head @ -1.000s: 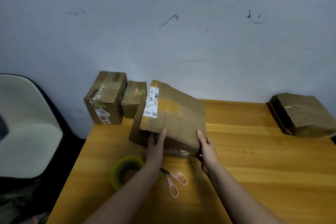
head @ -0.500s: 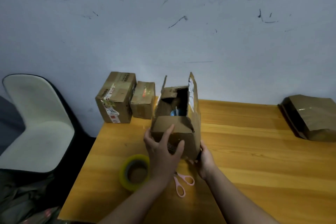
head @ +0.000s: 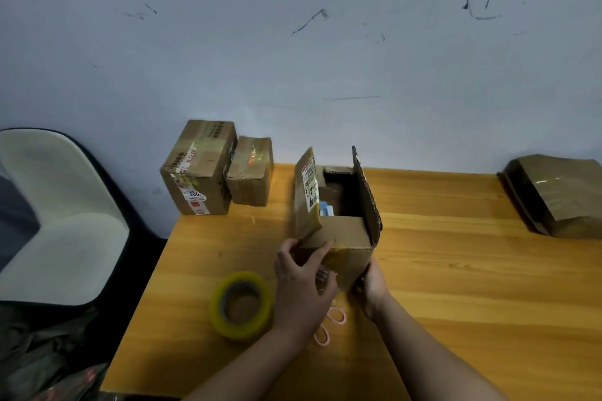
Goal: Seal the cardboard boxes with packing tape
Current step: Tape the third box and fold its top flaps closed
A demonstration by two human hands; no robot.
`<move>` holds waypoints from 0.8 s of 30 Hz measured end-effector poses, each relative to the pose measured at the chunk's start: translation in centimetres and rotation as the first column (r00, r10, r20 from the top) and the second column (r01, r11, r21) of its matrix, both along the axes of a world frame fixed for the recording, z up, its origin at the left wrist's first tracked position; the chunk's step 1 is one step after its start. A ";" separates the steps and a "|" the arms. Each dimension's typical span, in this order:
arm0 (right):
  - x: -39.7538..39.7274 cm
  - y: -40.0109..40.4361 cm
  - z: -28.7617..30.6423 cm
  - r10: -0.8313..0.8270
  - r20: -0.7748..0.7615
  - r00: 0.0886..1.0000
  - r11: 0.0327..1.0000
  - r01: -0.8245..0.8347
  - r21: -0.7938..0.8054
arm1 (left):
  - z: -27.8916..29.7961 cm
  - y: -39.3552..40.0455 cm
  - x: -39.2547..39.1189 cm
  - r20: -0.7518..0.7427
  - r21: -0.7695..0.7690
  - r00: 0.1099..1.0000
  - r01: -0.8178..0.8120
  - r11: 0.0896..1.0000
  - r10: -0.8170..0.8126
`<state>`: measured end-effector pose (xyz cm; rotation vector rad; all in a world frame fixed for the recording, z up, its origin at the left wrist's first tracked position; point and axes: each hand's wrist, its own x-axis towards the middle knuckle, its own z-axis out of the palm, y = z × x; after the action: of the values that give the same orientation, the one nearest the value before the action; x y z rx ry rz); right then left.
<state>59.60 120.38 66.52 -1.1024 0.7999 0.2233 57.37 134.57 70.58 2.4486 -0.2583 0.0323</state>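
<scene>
An open cardboard box [head: 350, 257] stands upright on the wooden table [head: 456, 270], its left and right flaps raised and something blue showing inside. My left hand [head: 301, 283] grips the box's near left corner, thumb and fingers around the base of the left flap. My right hand [head: 373, 286] holds the near right bottom corner, its fingers hidden behind the box. A yellowish roll of packing tape [head: 241, 305] lies flat on the table just left of my left hand. Pink-handled scissors [head: 330, 324] lie under my left wrist, mostly hidden.
Two taped cardboard boxes, a larger one [head: 198, 168] and a smaller one [head: 250, 171], stand at the table's back left corner. A tape-wrapped brown parcel [head: 560, 194] lies at the back right. A white chair [head: 55, 215] stands left of the table. A scuffed wall rises behind.
The box went from tilted with its flaps closed to standing upright with the flaps open. My hands shifted from its near edge to its two near corners.
</scene>
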 end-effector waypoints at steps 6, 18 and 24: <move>-0.4 0.5 0.8 -0.047 -0.010 0.999 0.997 0.046 -0.060 | -1.0 0.8 0.3 -0.042 -0.015 0.999 -0.031 0.999 0.030; 7.1 -3.9 10.8 0.463 -0.134 0.876 0.479 -0.374 -0.794 | -0.2 1.4 3.1 -0.039 -0.088 0.999 -0.040 0.995 0.037; 4.4 -4.3 11.2 0.402 -0.168 0.900 0.618 -0.402 -0.675 | 1.2 1.8 7.7 -0.249 -0.115 0.968 -0.058 0.992 0.028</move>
<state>63.95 116.05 77.68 -2.0232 0.6265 0.3091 65.11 136.35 71.76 2.3083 -0.0902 -0.2306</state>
